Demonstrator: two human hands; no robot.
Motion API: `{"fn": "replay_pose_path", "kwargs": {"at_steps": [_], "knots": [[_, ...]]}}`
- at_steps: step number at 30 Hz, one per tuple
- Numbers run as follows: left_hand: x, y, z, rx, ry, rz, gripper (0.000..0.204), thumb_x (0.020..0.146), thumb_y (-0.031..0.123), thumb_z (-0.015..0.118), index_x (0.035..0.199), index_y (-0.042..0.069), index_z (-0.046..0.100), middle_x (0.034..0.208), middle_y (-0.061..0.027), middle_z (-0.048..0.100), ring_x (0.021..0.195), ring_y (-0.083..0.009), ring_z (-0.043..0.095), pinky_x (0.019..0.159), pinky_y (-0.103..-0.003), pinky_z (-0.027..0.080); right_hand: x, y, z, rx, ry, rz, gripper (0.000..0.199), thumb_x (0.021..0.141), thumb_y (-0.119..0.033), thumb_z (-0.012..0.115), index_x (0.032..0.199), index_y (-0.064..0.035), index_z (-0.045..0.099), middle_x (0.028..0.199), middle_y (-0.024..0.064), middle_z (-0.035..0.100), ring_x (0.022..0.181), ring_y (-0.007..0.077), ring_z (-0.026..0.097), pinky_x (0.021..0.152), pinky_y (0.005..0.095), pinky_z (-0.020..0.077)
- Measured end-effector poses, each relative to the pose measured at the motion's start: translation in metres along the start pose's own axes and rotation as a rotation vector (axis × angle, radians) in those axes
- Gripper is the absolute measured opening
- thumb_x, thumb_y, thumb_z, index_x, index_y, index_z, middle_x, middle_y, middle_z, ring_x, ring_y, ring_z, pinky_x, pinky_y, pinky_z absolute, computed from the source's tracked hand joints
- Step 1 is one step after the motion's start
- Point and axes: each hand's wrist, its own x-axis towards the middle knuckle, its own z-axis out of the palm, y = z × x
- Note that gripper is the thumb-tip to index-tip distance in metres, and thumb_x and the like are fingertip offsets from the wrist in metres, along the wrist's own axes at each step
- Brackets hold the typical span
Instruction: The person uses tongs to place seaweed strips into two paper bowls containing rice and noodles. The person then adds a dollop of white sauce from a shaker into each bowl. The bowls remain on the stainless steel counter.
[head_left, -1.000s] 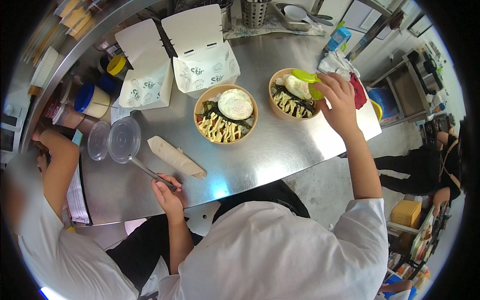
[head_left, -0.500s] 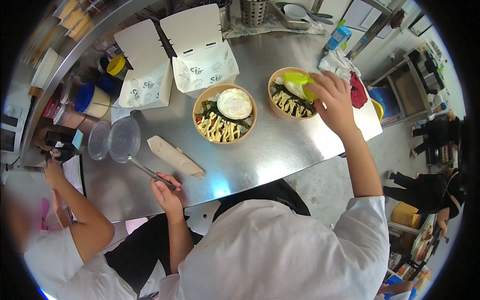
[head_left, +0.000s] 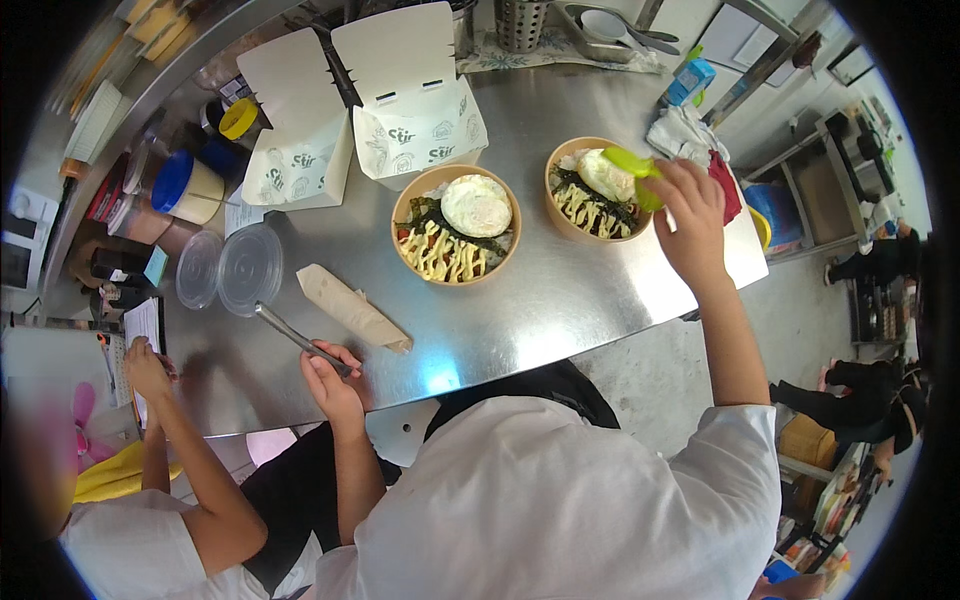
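My right hand point(head_left: 692, 222) grips a lime-green plastic item point(head_left: 636, 172) at the right rim of a round brown bowl point(head_left: 553, 210). Its exact kind is hidden by my fingers. A fried egg point(head_left: 606, 174), dark seaweed strips and zigzags of pale sauce top that bowl. To its left stands a second bowl point(head_left: 403, 262) with a similar egg point(head_left: 476, 206), seaweed, sauce and some rice. Low at the table's front edge, my left hand point(head_left: 335, 388) is closed round a slim metal utensil point(head_left: 290, 330), whose far end points up and left.
A paper-wrapped roll point(head_left: 350, 308) lies left of the bowls, beside clear round lids point(head_left: 250, 270). Two printed takeaway boxes point(head_left: 420, 130) point(head_left: 297, 165) stand with lids raised. A co-worker's hands point(head_left: 148, 372) are at the left end of the steel table point(head_left: 540, 310). Cloths point(head_left: 690, 135) lie at the right.
My right hand has drawn the green item rightward off the egg, which now shows more fully. My left hand keeps its grip. The co-worker's arm has shifted toward the table's left end.
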Motion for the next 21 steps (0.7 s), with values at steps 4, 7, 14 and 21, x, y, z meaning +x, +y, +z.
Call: {"fn": "replay_pose_path", "kwargs": {"at_steps": [4, 7, 14, 21], "knots": [[-0.002, 0.000, 0.001, -0.001, -0.006, -0.009, 0.038, 0.104, 0.040, 0.033, 0.108, 0.004, 0.043, 0.078, -0.0052, 0.050, 0.067, -0.0114, 0.049, 0.057, -0.023, 0.039, 0.004, -0.002, 0.002, 0.002, 0.003, 0.013, 0.048, 0.066, 0.000, 0.067, 0.110, -0.0184, 0.061, 0.123, 0.0000, 0.059, 0.117, 0.0282, 0.052, 0.094, 0.0452, 0.0387], [0.000, 0.000, 0.001, -0.004, -0.020, 0.002, 0.038, 0.104, 0.040, 0.033, 0.109, 0.004, 0.043, 0.078, -0.0051, 0.049, 0.067, -0.0114, 0.049, 0.057, -0.023, 0.039, 0.012, -0.006, 0.007, 0.007, 0.052, 0.036, 0.048, 0.069, 0.000, 0.065, 0.112, -0.0191, 0.060, 0.123, 0.0002, 0.058, 0.116, 0.0279, 0.051, 0.093, 0.0449, 0.0387], [-0.001, -0.002, -0.001, -0.032, -0.011, 0.013, 0.036, 0.104, 0.040, 0.033, 0.109, 0.005, 0.043, 0.079, -0.0051, 0.050, 0.067, -0.0119, 0.049, 0.057, -0.023, 0.040, 0.030, -0.011, 0.017, 0.096, 0.073, 0.096, 0.051, 0.069, 0.003, 0.062, 0.115, -0.0199, 0.060, 0.124, 0.0003, 0.058, 0.116, 0.0270, 0.052, 0.094, 0.0442, 0.0388], [-0.002, -0.006, -0.001, -0.050, 0.029, 0.036, 0.036, 0.104, 0.038, 0.033, 0.108, 0.004, 0.043, 0.076, -0.0054, 0.050, 0.063, -0.0120, 0.048, 0.056, -0.023, 0.040, 0.030, -0.018, 0.000, 0.227, 0.013, 0.135, 0.050, 0.066, 0.006, 0.065, 0.112, -0.0135, 0.059, 0.122, 0.0054, 0.059, 0.118, 0.0304, 0.051, 0.098, 0.0437, 0.0379]]}}
